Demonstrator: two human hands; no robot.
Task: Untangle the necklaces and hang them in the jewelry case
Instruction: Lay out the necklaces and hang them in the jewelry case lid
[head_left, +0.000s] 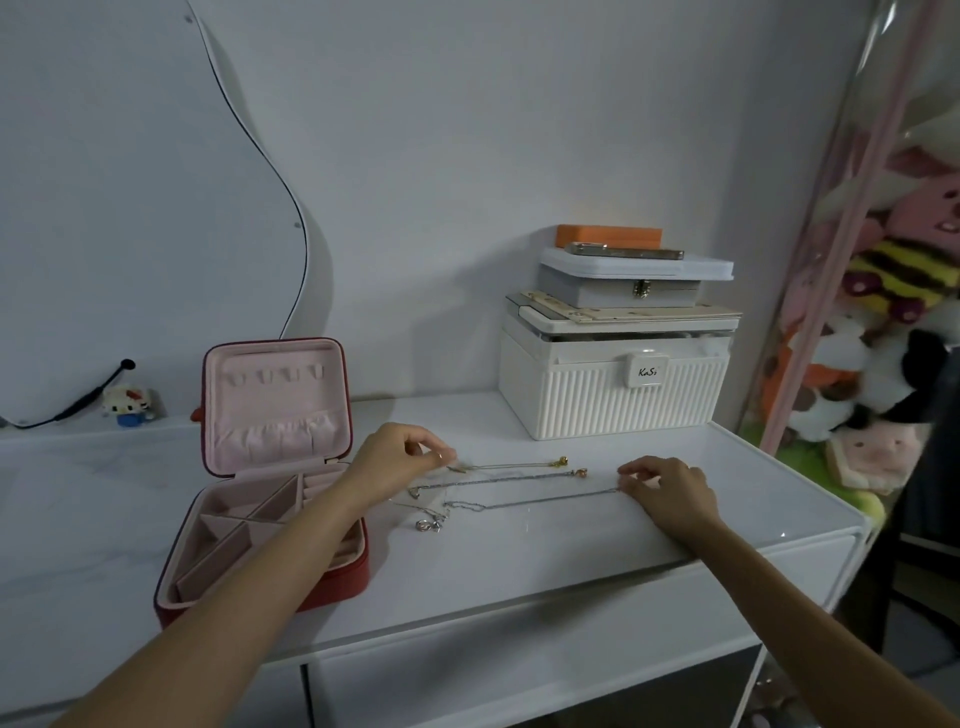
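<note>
I am leaning over the white tabletop with both arms stretched out. My left hand is hovering just right of the open jewelry case, and its fingers are pinching together on the left end of the gold necklace, the farthest of the chains. My right hand is resting on the tabletop well to the right, its fingers curling in and pinching the right end of the long silver necklace, which is lying stretched out in a nearly straight line toward the left. Between those two chains the middle necklace is lying on its own, ending at the right in a small pinkish pendant. Near the left ends of the chains a small silver pendant is sitting on the tabletop, and whether the chains are still crossing there I cannot tell. The jewelry case is red outside and pink inside, its lid standing upright with a row of small hooks near the top and a gathered pocket below, its tray split into compartments. Behind the necklaces a ribbed white box is carrying a stack of smaller boxes. Plush toys are piling up at the far right
</note>
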